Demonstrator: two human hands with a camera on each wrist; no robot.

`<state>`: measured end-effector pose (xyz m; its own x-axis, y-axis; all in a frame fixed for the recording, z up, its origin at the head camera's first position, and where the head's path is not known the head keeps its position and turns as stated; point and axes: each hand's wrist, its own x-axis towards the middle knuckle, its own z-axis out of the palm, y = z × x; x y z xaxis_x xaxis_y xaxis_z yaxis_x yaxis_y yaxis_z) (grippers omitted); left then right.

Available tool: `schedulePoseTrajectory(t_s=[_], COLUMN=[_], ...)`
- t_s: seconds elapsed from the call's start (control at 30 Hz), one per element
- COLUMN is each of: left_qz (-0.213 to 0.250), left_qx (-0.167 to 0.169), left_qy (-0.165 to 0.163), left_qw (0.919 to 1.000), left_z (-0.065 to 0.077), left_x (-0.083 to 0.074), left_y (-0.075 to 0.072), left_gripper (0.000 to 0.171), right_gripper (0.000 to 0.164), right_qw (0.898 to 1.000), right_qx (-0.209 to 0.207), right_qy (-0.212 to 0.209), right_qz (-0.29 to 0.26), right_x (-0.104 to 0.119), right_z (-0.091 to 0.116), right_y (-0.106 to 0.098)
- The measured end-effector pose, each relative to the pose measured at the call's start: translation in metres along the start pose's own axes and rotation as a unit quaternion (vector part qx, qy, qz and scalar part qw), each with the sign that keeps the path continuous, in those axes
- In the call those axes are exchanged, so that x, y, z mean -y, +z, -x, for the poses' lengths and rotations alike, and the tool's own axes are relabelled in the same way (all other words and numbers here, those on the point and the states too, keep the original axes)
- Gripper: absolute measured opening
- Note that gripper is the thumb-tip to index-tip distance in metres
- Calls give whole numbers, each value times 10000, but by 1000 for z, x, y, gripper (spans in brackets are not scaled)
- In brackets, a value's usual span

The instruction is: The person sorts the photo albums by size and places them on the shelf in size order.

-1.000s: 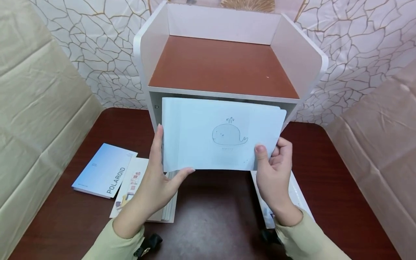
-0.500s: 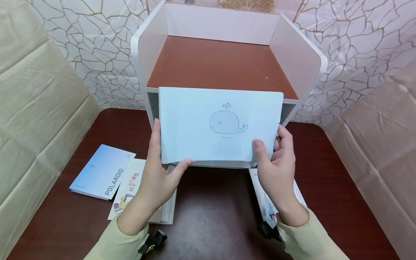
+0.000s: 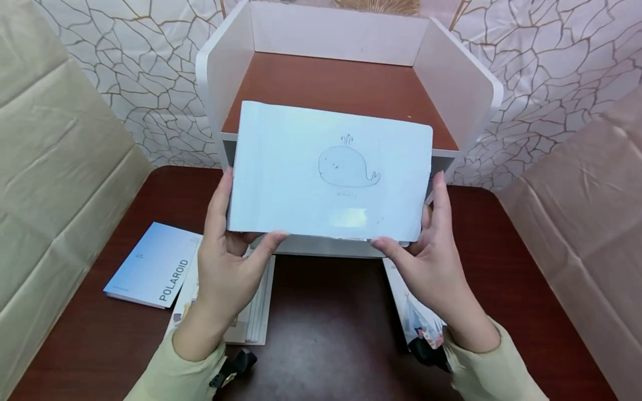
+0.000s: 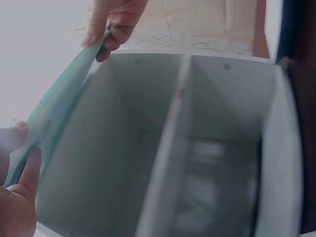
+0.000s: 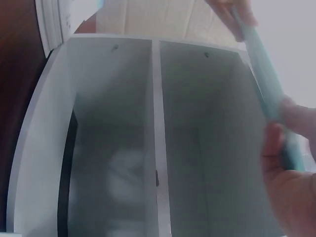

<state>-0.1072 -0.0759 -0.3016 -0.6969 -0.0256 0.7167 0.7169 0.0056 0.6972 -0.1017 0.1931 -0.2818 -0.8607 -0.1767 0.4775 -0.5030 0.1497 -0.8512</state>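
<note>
A thin white book (image 3: pixel 281 167) bearing a line drawing of a whale is held up in front of the white shelf unit (image 3: pixel 473 94). My left hand (image 3: pixel 225 273) grips its lower left corner, thumb along the bottom edge. At the lower right corner my right hand (image 3: pixel 438 267) holds it, thumb at the bottom edge and fingers behind. Both wrist views show the book (image 4: pixel 61 106) nearly edge-on, pinched between thumb and fingers at each end. Its left end sits a little higher than its right in the head view.
The unit has a brown top shelf (image 3: pixel 331 81) and two compartments below, split by a divider (image 5: pixel 159 123). A blue POLAROID book (image 3: pixel 145 267) and a stack of books (image 3: pixel 258 314) lie at left on the dark table (image 3: pixel 326 323). Another illustrated book (image 3: pixel 413 309) lies at right.
The book has risen, now overlapping the top shelf, and has tilted slightly. My right thumb has slid from its front face to the bottom edge. Both hands moved up with it.
</note>
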Motion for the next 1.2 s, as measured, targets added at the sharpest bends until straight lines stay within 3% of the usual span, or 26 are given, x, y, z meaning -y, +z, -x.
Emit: schedulePoseTrajectory(t_s=[0.13,0.3,0.57,0.73,0.93,1.2], left_qz=[129,485,489,-233,-1548,-2150], left_qx=[-195,-206,-218,-412,-519,-692], left_qy=[83,63,23,-228,-674,-674], left_qw=[9997,9986,9986,9986,9843,9718], left_z=[-15,-31,-46,-55,-67,-79], left_x=[-14,-24,-14,-8,-6,4], left_y=[2,6,10,11,11,14], left_gripper=[99,88,78,74,72,65], right_gripper=[100,85,75,70,69,56], right_qw=[9975,9892,9800,9813,9806,9697], right_qx=[-501,-1186,-1781,-1719,-1832,-2106], right_qy=[-501,-860,-837,-836,-661,-518], right_qz=[-85,-41,-287,-203,228,1121], right_x=[-3,-2,-3,-7,-8,-11], right_z=[-3,-14,-36,-47,-59,-70], right_y=[-1,-3,-1,0,-3,-7])
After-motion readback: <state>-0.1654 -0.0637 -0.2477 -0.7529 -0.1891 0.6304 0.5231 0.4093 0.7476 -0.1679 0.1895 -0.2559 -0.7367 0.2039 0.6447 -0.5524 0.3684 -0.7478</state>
